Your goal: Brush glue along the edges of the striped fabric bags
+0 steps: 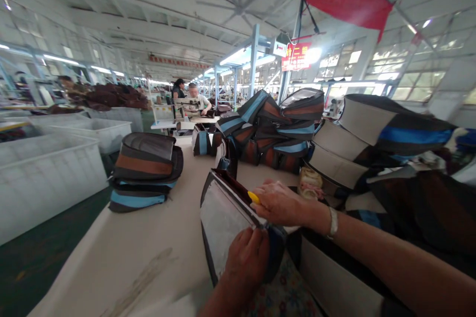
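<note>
A sewn bag piece (pixel 226 218) stands tilted before me at the table's edge, with a grey-white panel, dark trim and a raised seam edge. My left hand (pixel 247 255) is closed on that edge near its lower end, fingers bent over it. Just above, my right hand (pixel 278 202) is closed around a small tool with a yellow end (pixel 254 197), held against the same edge. The rest of the tool is hidden in the fist, so its kind does not show.
Two stacked bag pieces (pixel 147 168) lie left on the pale table (pixel 178 237). A heap of brown, blue and grey bags (pixel 267 133) and taller beige stacks (pixel 338 158) crowd the back and right. White bins (pixel 48 173) stand left. A person (pixel 197 104) sits at a sewing machine beyond.
</note>
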`<action>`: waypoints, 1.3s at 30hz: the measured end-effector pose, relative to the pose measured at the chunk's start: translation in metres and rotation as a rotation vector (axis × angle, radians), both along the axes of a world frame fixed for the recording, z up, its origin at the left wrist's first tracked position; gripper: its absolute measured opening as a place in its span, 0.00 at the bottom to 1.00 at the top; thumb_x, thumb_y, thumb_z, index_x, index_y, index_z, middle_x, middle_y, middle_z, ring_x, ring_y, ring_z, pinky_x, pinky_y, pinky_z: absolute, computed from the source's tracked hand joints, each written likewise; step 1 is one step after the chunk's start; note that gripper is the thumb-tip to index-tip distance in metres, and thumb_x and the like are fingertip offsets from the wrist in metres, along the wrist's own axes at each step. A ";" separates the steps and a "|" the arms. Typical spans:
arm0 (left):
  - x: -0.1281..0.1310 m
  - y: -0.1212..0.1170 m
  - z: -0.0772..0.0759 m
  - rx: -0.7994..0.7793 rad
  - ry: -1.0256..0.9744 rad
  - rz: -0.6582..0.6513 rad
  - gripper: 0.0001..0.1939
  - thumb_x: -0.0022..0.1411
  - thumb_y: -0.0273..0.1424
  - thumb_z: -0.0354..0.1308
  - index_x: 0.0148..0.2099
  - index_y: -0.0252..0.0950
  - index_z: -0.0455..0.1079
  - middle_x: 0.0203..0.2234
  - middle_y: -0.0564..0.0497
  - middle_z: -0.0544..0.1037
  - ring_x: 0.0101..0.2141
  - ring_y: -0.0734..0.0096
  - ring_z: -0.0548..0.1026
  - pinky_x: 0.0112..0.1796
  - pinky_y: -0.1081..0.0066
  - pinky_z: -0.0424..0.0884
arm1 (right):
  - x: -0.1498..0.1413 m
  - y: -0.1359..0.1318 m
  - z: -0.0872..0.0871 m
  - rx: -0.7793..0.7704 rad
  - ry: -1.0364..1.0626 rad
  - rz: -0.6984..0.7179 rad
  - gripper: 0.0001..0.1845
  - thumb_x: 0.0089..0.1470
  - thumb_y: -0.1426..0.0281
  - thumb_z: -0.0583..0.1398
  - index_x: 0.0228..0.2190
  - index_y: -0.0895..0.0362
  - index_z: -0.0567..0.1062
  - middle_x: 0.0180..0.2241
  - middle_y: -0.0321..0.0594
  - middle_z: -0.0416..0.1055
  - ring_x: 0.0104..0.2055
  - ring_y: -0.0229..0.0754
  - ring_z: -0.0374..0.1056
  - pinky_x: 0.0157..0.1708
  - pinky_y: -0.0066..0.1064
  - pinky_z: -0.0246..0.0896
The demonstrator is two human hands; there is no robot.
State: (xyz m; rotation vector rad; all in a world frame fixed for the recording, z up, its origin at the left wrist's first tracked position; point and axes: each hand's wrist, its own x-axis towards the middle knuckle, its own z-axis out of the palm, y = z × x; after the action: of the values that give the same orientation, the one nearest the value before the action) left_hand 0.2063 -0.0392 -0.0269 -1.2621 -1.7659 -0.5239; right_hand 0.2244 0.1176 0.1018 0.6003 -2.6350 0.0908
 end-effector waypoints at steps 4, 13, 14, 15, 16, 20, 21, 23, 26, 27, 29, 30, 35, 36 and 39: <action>-0.009 -0.025 0.006 0.016 0.051 -0.047 0.10 0.66 0.19 0.49 0.47 0.28 0.68 0.31 0.45 0.77 0.29 0.65 0.73 0.32 0.65 0.74 | 0.012 0.015 0.011 -0.242 0.150 -0.118 0.15 0.65 0.69 0.54 0.27 0.58 0.71 0.25 0.39 0.70 0.27 0.41 0.66 0.32 0.32 0.58; -0.040 -0.080 -0.004 0.254 -0.138 0.038 0.07 0.65 0.21 0.57 0.45 0.34 0.67 0.37 0.45 0.75 0.38 0.67 0.73 0.41 0.69 0.74 | 0.058 0.009 -0.013 -1.551 0.279 -0.074 0.09 0.58 0.64 0.66 0.31 0.56 0.76 0.26 0.35 0.65 0.26 0.36 0.57 0.24 0.25 0.54; -0.039 -0.085 -0.010 0.301 -0.157 0.105 0.07 0.64 0.21 0.58 0.44 0.34 0.67 0.36 0.45 0.74 0.39 0.67 0.73 0.41 0.68 0.74 | 0.061 0.005 -0.019 -1.632 0.250 -0.069 0.08 0.57 0.64 0.67 0.32 0.56 0.77 0.27 0.35 0.66 0.26 0.36 0.56 0.24 0.24 0.53; -0.036 -0.089 -0.016 0.338 -0.185 0.163 0.05 0.64 0.22 0.58 0.43 0.35 0.67 0.36 0.46 0.73 0.38 0.67 0.73 0.40 0.69 0.73 | 0.063 -0.001 -0.024 -1.705 0.237 -0.062 0.09 0.55 0.64 0.68 0.33 0.56 0.78 0.28 0.36 0.66 0.26 0.35 0.56 0.24 0.23 0.54; -0.031 -0.094 -0.022 0.369 -0.238 0.205 0.04 0.65 0.23 0.56 0.41 0.36 0.67 0.35 0.48 0.73 0.37 0.68 0.73 0.39 0.70 0.73 | 0.065 -0.006 -0.028 -1.767 0.229 -0.055 0.10 0.53 0.63 0.69 0.33 0.56 0.79 0.28 0.36 0.67 0.25 0.35 0.55 0.23 0.23 0.54; -0.002 -0.106 -0.046 0.427 -0.508 0.210 0.08 0.71 0.31 0.48 0.46 0.38 0.68 0.39 0.47 0.74 0.40 0.68 0.76 0.41 0.71 0.75 | 0.067 -0.024 -0.040 -1.941 0.142 -0.085 0.17 0.45 0.62 0.73 0.36 0.58 0.81 0.22 0.34 0.62 0.23 0.32 0.51 0.21 0.18 0.52; 0.005 -0.106 -0.051 0.409 -0.522 0.181 0.12 0.71 0.35 0.47 0.50 0.37 0.67 0.44 0.44 0.74 0.44 0.65 0.76 0.44 0.67 0.76 | 0.066 -0.027 -0.042 -1.977 0.095 -0.094 0.17 0.44 0.62 0.74 0.35 0.59 0.81 0.20 0.32 0.61 0.22 0.31 0.51 0.20 0.17 0.51; 0.012 -0.103 -0.056 0.336 -0.482 0.144 0.23 0.69 0.44 0.50 0.57 0.33 0.65 0.49 0.39 0.72 0.50 0.58 0.74 0.48 0.61 0.75 | 0.063 -0.033 -0.047 -2.047 0.010 -0.093 0.17 0.42 0.62 0.75 0.31 0.59 0.80 0.18 0.32 0.60 0.22 0.31 0.51 0.21 0.17 0.53; 0.007 -0.088 -0.054 0.321 -0.392 0.189 0.24 0.65 0.41 0.58 0.57 0.33 0.66 0.46 0.39 0.74 0.47 0.59 0.76 0.45 0.64 0.76 | 0.061 -0.036 -0.052 -2.099 -0.042 -0.074 0.18 0.42 0.61 0.75 0.27 0.59 0.77 0.18 0.33 0.61 0.23 0.32 0.54 0.26 0.18 0.59; 0.004 -0.081 -0.049 0.349 -0.387 0.196 0.19 0.66 0.36 0.59 0.56 0.33 0.68 0.44 0.41 0.75 0.44 0.62 0.77 0.43 0.67 0.76 | 0.060 -0.036 -0.052 -2.100 -0.040 -0.070 0.19 0.42 0.61 0.76 0.28 0.59 0.77 0.19 0.33 0.62 0.23 0.32 0.54 0.26 0.18 0.60; -0.004 -0.070 -0.033 0.390 -0.454 0.150 0.13 0.67 0.30 0.57 0.53 0.35 0.71 0.38 0.45 0.76 0.39 0.67 0.78 0.40 0.71 0.76 | 0.059 -0.032 -0.050 -2.080 -0.020 -0.068 0.19 0.41 0.60 0.76 0.29 0.58 0.76 0.18 0.32 0.61 0.23 0.33 0.54 0.25 0.18 0.59; -0.007 -0.065 -0.022 0.392 -0.521 0.103 0.12 0.67 0.30 0.56 0.51 0.35 0.72 0.36 0.46 0.76 0.37 0.68 0.78 0.38 0.72 0.75 | 0.059 -0.029 -0.047 -2.058 -0.006 -0.062 0.19 0.42 0.60 0.75 0.28 0.58 0.76 0.18 0.32 0.61 0.23 0.33 0.53 0.24 0.18 0.57; -0.009 -0.057 0.040 0.379 -0.913 -0.037 0.10 0.64 0.38 0.58 0.42 0.38 0.76 0.32 0.51 0.77 0.33 0.67 0.76 0.37 0.71 0.73 | 0.055 -0.011 -0.023 -1.839 0.077 0.003 0.15 0.53 0.61 0.70 0.29 0.58 0.73 0.19 0.30 0.61 0.20 0.32 0.51 0.21 0.19 0.50; -0.008 -0.056 0.049 0.396 -0.971 -0.038 0.11 0.63 0.38 0.60 0.43 0.39 0.76 0.33 0.52 0.78 0.33 0.67 0.76 0.38 0.71 0.73 | 0.053 -0.010 -0.016 -1.780 0.082 0.020 0.14 0.56 0.61 0.68 0.30 0.57 0.73 0.18 0.30 0.60 0.20 0.32 0.51 0.20 0.20 0.50; -0.005 -0.051 0.064 0.458 -1.093 -0.075 0.15 0.60 0.38 0.62 0.48 0.40 0.75 0.37 0.52 0.80 0.36 0.65 0.77 0.41 0.70 0.72 | 0.045 -0.016 0.002 -1.598 0.102 0.053 0.13 0.60 0.61 0.64 0.29 0.57 0.72 0.16 0.29 0.58 0.19 0.33 0.53 0.20 0.22 0.49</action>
State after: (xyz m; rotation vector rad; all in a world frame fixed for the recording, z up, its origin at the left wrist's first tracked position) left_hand 0.2012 -0.0903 0.0367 -0.7179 -2.2222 -1.7890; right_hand 0.2694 0.1016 0.1036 0.0499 -1.6158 1.8121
